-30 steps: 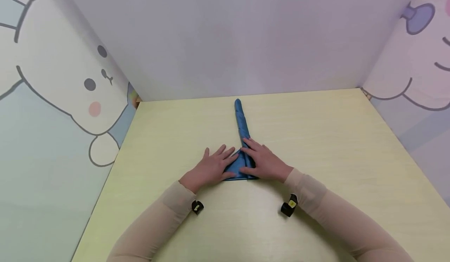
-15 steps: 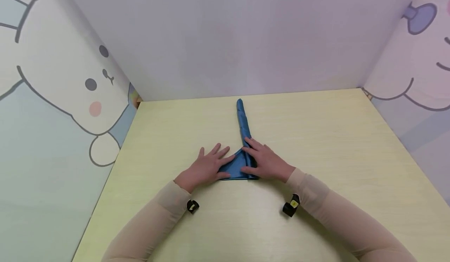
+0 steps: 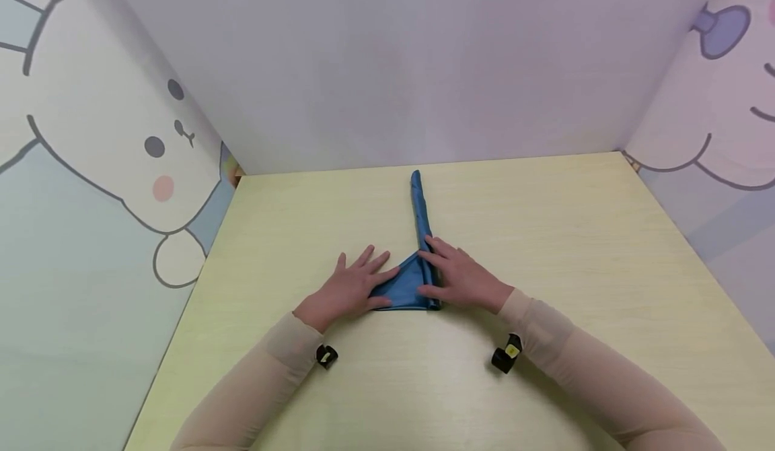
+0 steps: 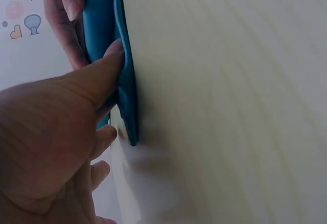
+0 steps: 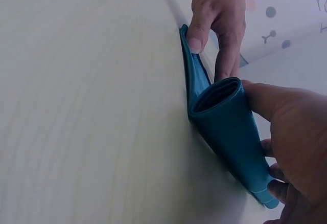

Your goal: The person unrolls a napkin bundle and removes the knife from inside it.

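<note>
A shiny blue cloth (image 3: 404, 291) lies on the table; its right part is wound into a long narrow roll (image 3: 420, 209) pointing away from me, its left part a flat triangle. My left hand (image 3: 344, 291) rests on the triangle's left corner with fingers spread and thumb on the near edge. My right hand (image 3: 465, 279) lies against the roll, fingers fairly straight along its right side. In the right wrist view the roll's hollow layered end (image 5: 219, 98) faces the camera, with the thumb touching it. The left thumb (image 4: 104, 73) presses the cloth edge in the left wrist view.
The pale wood-grain table (image 3: 290, 222) meets a plain light wall (image 3: 387, 67) at its far edge. Side panels with cartoon animals (image 3: 121, 141) stand at left and right. A small black device sits on each wrist (image 3: 327, 356).
My left hand has slid left, baring more of the flat triangle. The roll and my right hand have shifted slightly to the right, and the roll's far part looks thinner.
</note>
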`<state>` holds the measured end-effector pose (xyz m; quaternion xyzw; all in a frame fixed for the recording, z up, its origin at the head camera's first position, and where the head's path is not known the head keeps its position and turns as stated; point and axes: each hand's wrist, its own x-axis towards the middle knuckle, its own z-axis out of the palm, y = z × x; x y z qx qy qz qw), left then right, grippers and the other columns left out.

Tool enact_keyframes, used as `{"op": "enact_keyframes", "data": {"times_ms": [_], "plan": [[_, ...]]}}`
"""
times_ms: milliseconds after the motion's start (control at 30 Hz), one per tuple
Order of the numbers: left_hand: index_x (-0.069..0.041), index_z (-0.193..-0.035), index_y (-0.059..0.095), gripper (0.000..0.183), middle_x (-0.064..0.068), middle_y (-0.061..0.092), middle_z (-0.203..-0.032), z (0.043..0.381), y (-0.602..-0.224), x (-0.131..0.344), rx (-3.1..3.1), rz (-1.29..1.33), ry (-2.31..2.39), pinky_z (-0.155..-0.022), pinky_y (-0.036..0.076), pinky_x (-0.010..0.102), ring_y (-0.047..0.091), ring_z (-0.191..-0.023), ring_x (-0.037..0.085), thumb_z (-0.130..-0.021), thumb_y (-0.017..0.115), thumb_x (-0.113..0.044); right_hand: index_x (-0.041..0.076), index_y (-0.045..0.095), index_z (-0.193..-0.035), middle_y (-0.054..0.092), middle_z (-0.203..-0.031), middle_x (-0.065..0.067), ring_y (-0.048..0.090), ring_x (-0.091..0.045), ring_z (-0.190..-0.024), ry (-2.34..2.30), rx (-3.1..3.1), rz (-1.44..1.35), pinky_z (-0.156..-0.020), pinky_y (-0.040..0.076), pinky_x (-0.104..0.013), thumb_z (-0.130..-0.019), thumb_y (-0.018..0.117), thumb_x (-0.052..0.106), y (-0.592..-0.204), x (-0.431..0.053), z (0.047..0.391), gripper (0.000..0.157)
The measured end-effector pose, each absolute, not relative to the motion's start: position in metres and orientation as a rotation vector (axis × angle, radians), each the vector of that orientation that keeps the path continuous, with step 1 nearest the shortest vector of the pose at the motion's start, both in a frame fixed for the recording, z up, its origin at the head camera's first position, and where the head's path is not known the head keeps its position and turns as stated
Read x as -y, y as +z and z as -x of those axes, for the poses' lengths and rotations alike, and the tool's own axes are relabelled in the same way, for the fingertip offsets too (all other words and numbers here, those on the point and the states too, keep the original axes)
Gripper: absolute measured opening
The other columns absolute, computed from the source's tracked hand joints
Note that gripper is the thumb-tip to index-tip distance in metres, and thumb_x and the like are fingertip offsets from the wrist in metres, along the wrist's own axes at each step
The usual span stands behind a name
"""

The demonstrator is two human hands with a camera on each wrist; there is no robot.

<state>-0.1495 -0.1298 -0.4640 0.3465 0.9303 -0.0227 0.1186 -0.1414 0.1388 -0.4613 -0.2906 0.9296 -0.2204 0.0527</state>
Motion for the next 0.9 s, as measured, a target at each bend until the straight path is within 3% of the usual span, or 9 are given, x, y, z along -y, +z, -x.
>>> {"op": "enact_keyframes", "data": {"times_ms": [300, 567, 900], "plan": [[-0.038, -0.152, 0.026, 0.071, -0.003, 0.015, -0.160, 0.150, -0.464, 0.139, -2.719, -0.994, -0.049, -0.103, 0.019, 0.069, 0.005, -0.147, 0.028, -0.090, 0.044, -0.068, 0.011, 0.037, -0.149, 0.018, -0.159, -0.010, 0.022, -0.028, -0.143, -0.742, -2.755, 0.858, -0.109, 0.030, -0.046, -0.087, 0.059, 0.061, -0.464, -0.145, 0.145, 0.083], [-0.037, -0.152, 0.026, 0.072, -0.002, 0.014, -0.161, 0.149, -0.462, 0.147, -2.721, -0.959, -0.055, -0.104, 0.018, 0.069, 0.005, -0.147, 0.029, -0.090, 0.045, -0.068, 0.014, 0.032, -0.152, 0.017, -0.159, -0.008, 0.023, -0.028, -0.143, -0.776, -2.688, 0.808, -0.108, 0.031, -0.046, -0.087, 0.060, 0.058, -0.465, -0.149, 0.145, 0.083], [-0.036, -0.152, 0.028, 0.071, -0.002, 0.016, -0.160, 0.146, -0.460, 0.157, -2.722, -0.927, -0.039, -0.103, 0.018, 0.070, 0.007, -0.147, 0.029, -0.090, 0.049, -0.064, 0.008, 0.035, -0.150, 0.022, -0.157, -0.012, 0.025, -0.029, -0.143, -0.764, -2.720, 0.904, -0.109, 0.031, -0.045, -0.088, 0.064, 0.053, -0.469, -0.154, 0.143, 0.082]]}}
